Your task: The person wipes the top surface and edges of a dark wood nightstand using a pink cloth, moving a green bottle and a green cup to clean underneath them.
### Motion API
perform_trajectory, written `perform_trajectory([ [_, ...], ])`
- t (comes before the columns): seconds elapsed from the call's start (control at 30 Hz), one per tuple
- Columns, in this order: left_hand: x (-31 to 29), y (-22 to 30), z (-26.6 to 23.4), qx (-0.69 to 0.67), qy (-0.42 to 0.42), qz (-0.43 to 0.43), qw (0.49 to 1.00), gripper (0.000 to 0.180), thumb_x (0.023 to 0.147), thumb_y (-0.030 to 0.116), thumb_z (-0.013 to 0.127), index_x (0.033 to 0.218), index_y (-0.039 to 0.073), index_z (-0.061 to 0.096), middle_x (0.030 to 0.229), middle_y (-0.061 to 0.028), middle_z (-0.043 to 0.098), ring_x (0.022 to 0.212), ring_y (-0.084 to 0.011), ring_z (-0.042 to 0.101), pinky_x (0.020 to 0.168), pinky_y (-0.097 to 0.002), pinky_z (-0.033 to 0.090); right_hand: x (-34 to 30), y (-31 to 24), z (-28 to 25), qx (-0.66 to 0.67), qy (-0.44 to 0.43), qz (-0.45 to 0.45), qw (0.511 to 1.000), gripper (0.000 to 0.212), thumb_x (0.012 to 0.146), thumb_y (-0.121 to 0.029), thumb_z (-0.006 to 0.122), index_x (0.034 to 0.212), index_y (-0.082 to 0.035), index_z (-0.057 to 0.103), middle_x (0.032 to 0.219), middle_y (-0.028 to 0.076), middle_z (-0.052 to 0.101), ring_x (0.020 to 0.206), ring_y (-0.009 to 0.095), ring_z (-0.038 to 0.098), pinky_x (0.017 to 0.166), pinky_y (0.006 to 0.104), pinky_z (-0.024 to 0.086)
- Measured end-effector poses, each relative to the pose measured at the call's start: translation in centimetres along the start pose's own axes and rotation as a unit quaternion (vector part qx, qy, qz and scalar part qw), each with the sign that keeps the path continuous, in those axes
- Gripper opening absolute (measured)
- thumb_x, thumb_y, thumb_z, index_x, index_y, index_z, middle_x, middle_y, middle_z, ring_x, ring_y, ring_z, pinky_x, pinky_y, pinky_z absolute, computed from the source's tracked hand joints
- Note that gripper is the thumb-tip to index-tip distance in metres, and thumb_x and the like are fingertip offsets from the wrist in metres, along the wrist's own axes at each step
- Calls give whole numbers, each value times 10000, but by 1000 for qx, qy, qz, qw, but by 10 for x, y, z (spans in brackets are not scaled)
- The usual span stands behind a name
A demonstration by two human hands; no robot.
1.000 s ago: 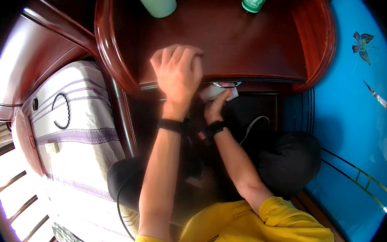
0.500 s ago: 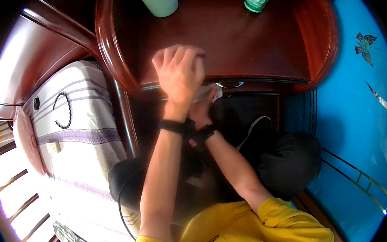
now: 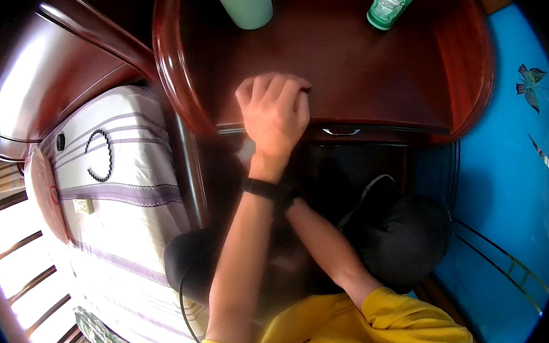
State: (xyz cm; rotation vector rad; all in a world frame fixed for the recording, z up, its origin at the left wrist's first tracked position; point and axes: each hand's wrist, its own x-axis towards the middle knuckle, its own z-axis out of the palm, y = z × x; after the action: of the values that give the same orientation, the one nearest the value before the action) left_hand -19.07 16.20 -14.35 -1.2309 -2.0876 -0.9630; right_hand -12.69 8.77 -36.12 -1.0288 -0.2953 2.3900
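Observation:
My left hand (image 3: 275, 115) is closed in a fist over the front edge of a glossy reddish-brown wooden table (image 3: 325, 68). Its knuckles face up, and whatever its fingers may hold is hidden. My right forearm (image 3: 327, 241) crosses beneath the left one, and the right hand is out of sight behind my left wrist. Left of that wrist, below the table edge, shows a blurred whitish patch (image 3: 245, 151) that I cannot identify. A drawer with a silver handle (image 3: 341, 132) lies under the tabletop, right of my left hand.
On the table stand a green cup (image 3: 244, 6) with something pink in it and a green-and-white container (image 3: 388, 9). To the left, a striped bed (image 3: 122, 193) bears a dark beaded string (image 3: 109, 155), a round black object (image 3: 60, 142) and a small pale box (image 3: 83, 206). A blue wall (image 3: 494, 178) bounds the right.
My right hand, seen near the drawer handle with a whitish, cloth-like thing, has moved left behind my left wrist. The left hand stays closed above the table edge. The view has shifted slightly.

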Motion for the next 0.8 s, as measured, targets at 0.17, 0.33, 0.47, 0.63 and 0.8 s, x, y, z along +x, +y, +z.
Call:
perform_trajectory([
  [0.17,1,0,-1,-4,5,9,1000,176,739,35,729,853,165,697,891,37,684,926,-187,645,941,-403,443,-2,0,-3,-57,-26,10,998,479,1091,-403,496,1465,-104,471,1420,74,534,1278,219,525,1078,379,433],
  [0.33,2,2,0,-6,-7,-3,1000,161,768,34,700,857,166,725,905,18,723,953,-208,666,979,-393,425,-11,-19,-6,-122,-46,20,991,423,1086,-349,522,1426,-97,526,1381,72,575,1240,216,561,1042,376,466],
  [0.47,-4,-8,-5,7,11,9,1000,170,741,44,734,853,169,705,879,32,689,936,-193,649,957,-405,447,-29,-32,1,-191,-68,35,979,381,1083,-307,543,1395,-91,571,1350,71,608,1210,213,590,1014,374,493],
  [0.63,9,13,8,-26,20,10,999,155,752,48,730,846,168,705,869,27,686,939,-196,651,961,-405,445,16,-32,-63,-269,-74,-88,956,328,1043,-207,611,1341,-72,609,1304,77,650,1165,192,621,977,345,520],
  [0.8,-4,-6,-6,-4,8,6,1000,153,758,52,731,855,168,705,874,23,687,948,-197,651,965,-403,444,-20,-33,-52,-321,-83,-236,913,327,1002,-166,696,1295,-37,632,1247,70,694,1109,181,657,966,319,538],
])
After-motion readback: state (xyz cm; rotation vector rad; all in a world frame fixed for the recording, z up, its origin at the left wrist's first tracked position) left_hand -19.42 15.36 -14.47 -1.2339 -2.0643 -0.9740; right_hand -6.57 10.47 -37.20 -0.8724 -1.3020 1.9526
